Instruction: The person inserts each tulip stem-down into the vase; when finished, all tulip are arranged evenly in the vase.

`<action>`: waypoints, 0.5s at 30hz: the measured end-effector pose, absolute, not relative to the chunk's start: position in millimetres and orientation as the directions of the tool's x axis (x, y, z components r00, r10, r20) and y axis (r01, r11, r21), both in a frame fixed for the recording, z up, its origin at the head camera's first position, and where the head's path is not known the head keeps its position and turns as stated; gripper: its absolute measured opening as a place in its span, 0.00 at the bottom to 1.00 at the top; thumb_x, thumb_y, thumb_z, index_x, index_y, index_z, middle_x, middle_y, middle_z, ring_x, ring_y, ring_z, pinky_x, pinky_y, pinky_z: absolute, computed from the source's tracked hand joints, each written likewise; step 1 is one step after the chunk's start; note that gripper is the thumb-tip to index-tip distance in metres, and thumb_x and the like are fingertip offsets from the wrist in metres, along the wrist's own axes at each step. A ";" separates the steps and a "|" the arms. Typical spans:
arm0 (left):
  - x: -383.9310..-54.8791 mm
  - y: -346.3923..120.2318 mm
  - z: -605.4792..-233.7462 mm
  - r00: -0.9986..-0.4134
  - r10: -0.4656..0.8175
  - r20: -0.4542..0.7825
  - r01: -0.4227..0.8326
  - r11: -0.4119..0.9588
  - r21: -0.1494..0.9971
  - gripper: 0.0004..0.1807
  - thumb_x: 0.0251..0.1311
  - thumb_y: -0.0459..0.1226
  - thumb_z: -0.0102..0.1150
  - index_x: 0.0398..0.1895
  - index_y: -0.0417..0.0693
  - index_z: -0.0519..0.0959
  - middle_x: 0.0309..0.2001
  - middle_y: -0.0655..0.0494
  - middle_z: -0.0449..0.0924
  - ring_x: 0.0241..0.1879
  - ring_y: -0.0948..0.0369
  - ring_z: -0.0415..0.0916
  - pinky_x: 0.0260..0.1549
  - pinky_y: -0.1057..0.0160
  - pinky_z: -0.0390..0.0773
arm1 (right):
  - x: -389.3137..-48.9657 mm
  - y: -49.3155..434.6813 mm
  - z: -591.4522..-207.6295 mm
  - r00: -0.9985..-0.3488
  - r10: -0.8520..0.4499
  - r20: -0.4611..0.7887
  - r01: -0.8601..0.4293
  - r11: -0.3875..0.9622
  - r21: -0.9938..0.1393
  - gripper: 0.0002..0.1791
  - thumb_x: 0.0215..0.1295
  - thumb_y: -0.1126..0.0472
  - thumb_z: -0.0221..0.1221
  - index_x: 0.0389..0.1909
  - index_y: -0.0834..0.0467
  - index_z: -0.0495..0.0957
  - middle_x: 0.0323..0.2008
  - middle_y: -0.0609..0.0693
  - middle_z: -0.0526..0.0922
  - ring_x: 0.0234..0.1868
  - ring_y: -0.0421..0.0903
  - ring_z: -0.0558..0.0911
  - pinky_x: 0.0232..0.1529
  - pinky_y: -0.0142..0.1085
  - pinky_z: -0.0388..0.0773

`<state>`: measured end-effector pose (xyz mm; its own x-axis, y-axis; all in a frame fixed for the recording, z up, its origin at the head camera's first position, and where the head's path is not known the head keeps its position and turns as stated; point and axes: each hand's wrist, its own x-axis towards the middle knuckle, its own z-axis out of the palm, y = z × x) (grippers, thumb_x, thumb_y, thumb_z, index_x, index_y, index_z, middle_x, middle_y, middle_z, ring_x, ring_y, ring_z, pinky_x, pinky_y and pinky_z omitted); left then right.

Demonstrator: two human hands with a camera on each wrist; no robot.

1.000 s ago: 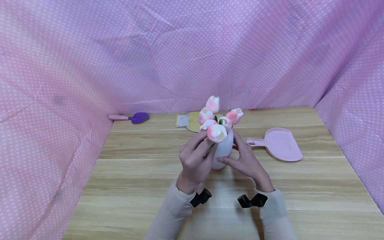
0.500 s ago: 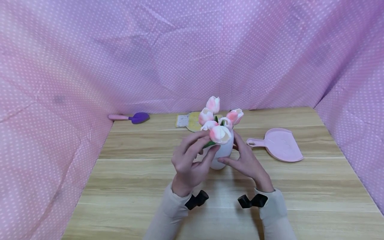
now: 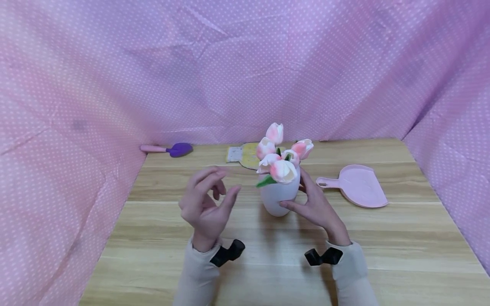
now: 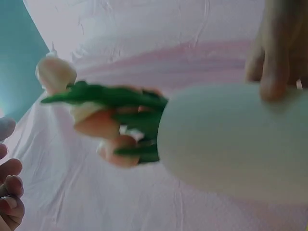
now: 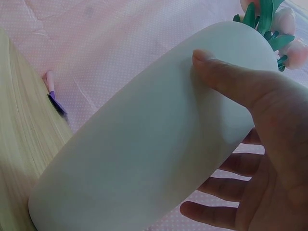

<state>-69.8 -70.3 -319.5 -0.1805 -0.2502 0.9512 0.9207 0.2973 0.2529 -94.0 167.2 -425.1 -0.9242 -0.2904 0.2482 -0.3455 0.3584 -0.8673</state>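
Observation:
A white vase (image 3: 277, 199) stands on the table, holding several pink-and-white tulips (image 3: 283, 171) with green leaves. My right hand (image 3: 317, 209) grips the vase from its right side, thumb across the front. In the right wrist view, the thumb presses on the vase wall (image 5: 134, 130) while the fingers lie along the far side. Off to the left of the vase, my left hand (image 3: 208, 207) holds nothing, its fingers loosely bent and the thumb apart from them. The left wrist view has the green stems and leaves (image 4: 139, 120) in the vase mouth, somewhat blurred.
A small trowel (image 3: 168, 149) with a pink handle and purple blade lies at the back left. Behind the tulips is a flat yellow-and-grey piece (image 3: 245, 155), partly covered. A pink dustpan (image 3: 360, 187) lies right of the vase. Dotted pink cloth (image 3: 245, 72) rises behind the wooden table (image 3: 160, 250).
My left hand has let go of the front tulip and moved left, away from the vase. That tulip now leans over the rim beside a green leaf. My right hand keeps its grip.

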 end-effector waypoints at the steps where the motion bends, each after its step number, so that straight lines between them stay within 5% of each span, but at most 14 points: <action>1: -71.7 -75.0 -320.4 -0.188 -0.265 0.946 0.919 0.292 0.264 0.20 0.56 0.38 0.74 0.29 0.24 0.80 0.29 0.37 0.81 0.16 0.62 0.64 0.13 0.72 0.62 | -94.0 167.0 -424.9 -0.924 -0.290 0.247 -0.344 0.355 -0.869 0.55 0.54 0.58 0.75 0.78 0.44 0.50 0.70 0.55 0.70 0.68 0.56 0.73 0.64 0.61 0.77; 11: -91.4 -144.9 -342.4 -0.368 -0.309 0.877 0.801 0.373 0.468 0.23 0.59 0.41 0.70 0.34 0.22 0.80 0.34 0.60 0.84 0.23 0.74 0.70 0.20 0.83 0.67 | -94.1 170.0 -425.2 -0.920 -0.297 0.255 -0.350 0.332 -0.876 0.54 0.55 0.60 0.74 0.78 0.47 0.52 0.71 0.55 0.70 0.70 0.56 0.72 0.66 0.59 0.76; 15: -97.3 -176.6 -356.9 -0.465 -0.247 0.850 0.712 0.466 0.525 0.19 0.59 0.37 0.68 0.41 0.25 0.81 0.36 0.49 0.84 0.31 0.75 0.76 0.28 0.85 0.75 | -91.9 180.1 -425.6 -0.927 -0.286 0.243 -0.337 0.347 -0.876 0.54 0.54 0.61 0.74 0.78 0.47 0.52 0.74 0.53 0.67 0.72 0.54 0.70 0.67 0.56 0.76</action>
